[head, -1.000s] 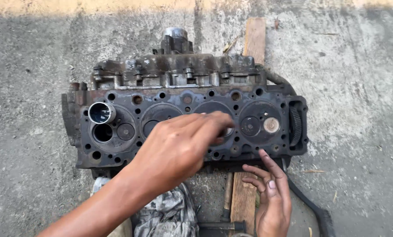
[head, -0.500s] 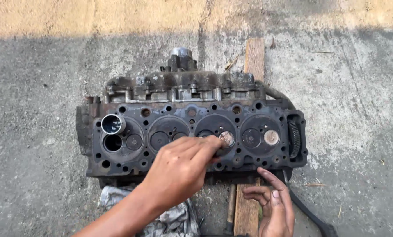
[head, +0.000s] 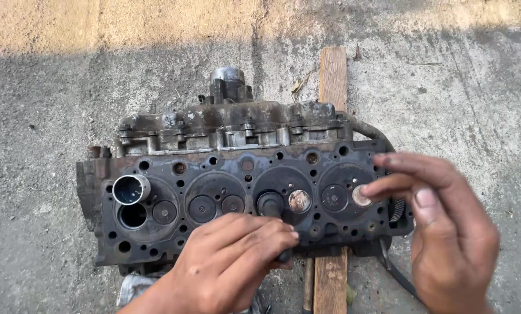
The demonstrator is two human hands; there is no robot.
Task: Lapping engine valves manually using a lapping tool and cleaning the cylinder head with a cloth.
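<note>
A dirty, dark cylinder head (head: 237, 166) lies on the concrete with its valve face up, showing several round chambers and valves. My left hand (head: 231, 261) comes in from the bottom left and is closed around a short dark tool (head: 270, 203). The tool's end rests on a valve in the third chamber, beside a rusty cleaned valve (head: 299, 200). My right hand (head: 446, 232) is at the right end of the head with its fingers spread. Its fingertips touch a shiny valve (head: 360, 196) in the rightmost chamber, and it holds nothing.
A short metal sleeve (head: 131, 189) stands in the leftmost chamber. A wooden plank (head: 333, 75) runs under the head from far to near. A crumpled rag (head: 133, 288) lies at the near left, and a dark hose (head: 397, 273) trails off at the near right.
My right hand has risen from the plank at the bottom to the rightmost chamber. My left hand has drawn back from the third chamber's valve and now grips the dark tool.
</note>
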